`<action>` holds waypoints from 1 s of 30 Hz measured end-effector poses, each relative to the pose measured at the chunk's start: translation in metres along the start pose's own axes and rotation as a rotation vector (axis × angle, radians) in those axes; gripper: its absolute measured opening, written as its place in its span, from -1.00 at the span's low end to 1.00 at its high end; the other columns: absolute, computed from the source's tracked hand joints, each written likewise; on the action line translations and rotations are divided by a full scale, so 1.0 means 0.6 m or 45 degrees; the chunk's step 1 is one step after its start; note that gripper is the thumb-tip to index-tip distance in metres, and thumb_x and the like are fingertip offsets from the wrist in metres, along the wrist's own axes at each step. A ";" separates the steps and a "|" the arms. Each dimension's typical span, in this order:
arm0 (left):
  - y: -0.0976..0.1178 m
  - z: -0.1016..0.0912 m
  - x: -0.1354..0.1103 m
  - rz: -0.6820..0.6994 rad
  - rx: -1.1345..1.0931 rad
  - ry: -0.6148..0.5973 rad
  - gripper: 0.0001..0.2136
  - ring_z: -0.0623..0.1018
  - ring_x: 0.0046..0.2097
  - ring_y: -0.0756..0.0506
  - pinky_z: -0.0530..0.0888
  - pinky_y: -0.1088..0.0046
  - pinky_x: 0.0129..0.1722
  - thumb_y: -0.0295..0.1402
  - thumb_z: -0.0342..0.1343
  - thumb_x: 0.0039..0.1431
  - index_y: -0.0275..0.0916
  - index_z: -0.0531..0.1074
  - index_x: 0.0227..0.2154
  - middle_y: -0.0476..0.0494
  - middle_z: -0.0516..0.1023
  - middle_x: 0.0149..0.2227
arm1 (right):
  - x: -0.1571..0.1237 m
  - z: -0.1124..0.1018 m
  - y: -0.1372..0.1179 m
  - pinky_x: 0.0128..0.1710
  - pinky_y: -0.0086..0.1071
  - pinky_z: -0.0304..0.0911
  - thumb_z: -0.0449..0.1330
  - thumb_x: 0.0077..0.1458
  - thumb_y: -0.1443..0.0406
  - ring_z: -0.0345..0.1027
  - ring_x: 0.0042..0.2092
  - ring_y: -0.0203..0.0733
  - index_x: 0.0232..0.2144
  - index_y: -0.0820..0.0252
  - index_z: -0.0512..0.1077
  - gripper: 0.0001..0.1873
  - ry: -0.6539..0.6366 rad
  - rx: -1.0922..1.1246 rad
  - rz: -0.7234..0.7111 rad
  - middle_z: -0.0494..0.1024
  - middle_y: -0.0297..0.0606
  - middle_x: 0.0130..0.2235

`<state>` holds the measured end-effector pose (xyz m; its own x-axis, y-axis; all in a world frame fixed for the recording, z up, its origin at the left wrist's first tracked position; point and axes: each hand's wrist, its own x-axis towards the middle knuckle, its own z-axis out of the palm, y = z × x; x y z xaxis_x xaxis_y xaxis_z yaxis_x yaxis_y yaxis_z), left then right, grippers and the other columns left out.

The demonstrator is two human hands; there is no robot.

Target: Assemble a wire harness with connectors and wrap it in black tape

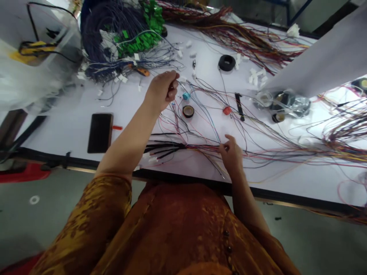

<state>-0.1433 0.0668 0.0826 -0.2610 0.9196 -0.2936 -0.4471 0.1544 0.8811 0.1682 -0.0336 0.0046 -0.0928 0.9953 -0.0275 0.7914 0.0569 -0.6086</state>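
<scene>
Head view looks down on our two hands over a white table (57, 130) that is covered with loose coloured wires. Our left hand (162, 89) is stretched forward and lifted a little. Its fingers (172, 84) are closed together, with the thumb pressed against them, and they clamp a few thin wires (183, 82) that run away from the fingertips to the far side. Just beyond these fingertips, on the side of our right hand, lies a blue connector (186, 96). A small tape roll (188, 111) lies a bit nearer to us than that.

Our right hand (231, 152) is close to the near edge of the table and rests on the wire bundle (200, 147). This bundle lies flat and passes under the fingertips, from the black-sleeved ends on the left-hand side out to the right. The fingers are curled and close to each other and touch the strands, but we cannot tell whether they really grip one. Beyond these fingers lie a red connector (227, 110) and a black strip (239, 107), and farther off a black ring (226, 62). Well apart from the left fingers, on their outer side, a dark phone (100, 132) lies flat. Far beyond them is a heap of green connectors (143, 34).
</scene>
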 end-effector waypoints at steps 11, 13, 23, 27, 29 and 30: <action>0.034 -0.052 -0.073 0.267 0.231 -0.133 -0.76 0.35 -0.58 0.07 0.18 0.60 -0.68 -0.40 0.01 0.39 -0.27 0.53 -0.37 -0.04 0.38 -0.56 | 0.170 0.104 -0.294 -0.14 -0.32 0.40 0.21 0.19 0.28 0.43 -0.17 -0.23 -0.24 0.15 0.41 -0.92 -0.333 0.645 -0.828 0.53 -0.24 -0.21; 0.023 -0.095 -0.061 0.340 0.344 -0.125 -0.81 0.44 -0.50 0.04 0.27 0.58 -0.62 -0.34 0.03 0.38 -0.22 0.54 -0.25 -0.07 0.46 -0.47 | 0.176 0.125 -0.311 -0.36 -0.46 0.30 0.16 0.25 0.28 0.33 -0.37 -0.36 -0.33 0.17 0.40 -0.90 -0.488 0.788 -0.676 0.46 -0.35 -0.40; -0.109 -0.239 -0.011 0.632 1.708 -0.323 -0.65 0.44 0.18 -0.31 0.29 0.06 0.26 -0.52 0.14 -0.01 -0.23 0.49 -0.10 -0.29 0.54 0.07 | 0.180 0.116 -0.331 -0.53 -0.52 0.08 0.19 0.25 0.27 0.11 -0.49 -0.46 -0.32 0.17 0.39 -0.90 -0.649 0.995 -0.543 0.40 -0.41 -0.42; -0.093 -0.228 -0.026 0.601 1.511 -0.241 -0.72 0.50 0.04 -0.26 0.38 0.17 0.16 -0.48 0.19 0.03 -0.22 0.48 -0.14 -0.22 0.56 -0.05 | 0.178 0.110 -0.338 -0.39 -0.47 0.16 0.21 0.18 0.35 0.17 -0.42 -0.41 -0.34 0.20 0.45 -0.96 -0.604 0.900 -0.627 0.41 -0.39 -0.42; -0.079 -0.219 -0.044 0.596 1.330 -0.188 -0.74 0.46 0.10 -0.28 0.38 0.19 0.16 -0.47 0.25 0.01 -0.18 0.49 -0.18 -0.20 0.54 -0.01 | 0.176 0.112 -0.324 -0.35 -0.44 0.17 0.21 0.18 0.33 0.18 -0.39 -0.38 -0.39 0.19 0.44 -0.92 -0.508 0.809 -0.634 0.37 -0.40 -0.44; -0.072 -0.213 -0.054 0.586 1.233 -0.155 -0.74 0.43 0.15 -0.30 0.37 0.20 0.15 -0.48 0.28 -0.01 -0.16 0.50 -0.21 -0.20 0.53 0.01 | 0.175 0.115 -0.314 -0.34 -0.44 0.17 0.21 0.18 0.32 0.17 -0.38 -0.37 -0.41 0.19 0.42 -0.89 -0.463 0.775 -0.623 0.35 -0.41 -0.45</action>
<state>-0.2250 -0.0161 0.0065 -0.1204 0.9838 0.1329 0.5531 -0.0447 0.8319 -0.0322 0.0546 0.0618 -0.6091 0.7768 0.1599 0.1596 0.3176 -0.9347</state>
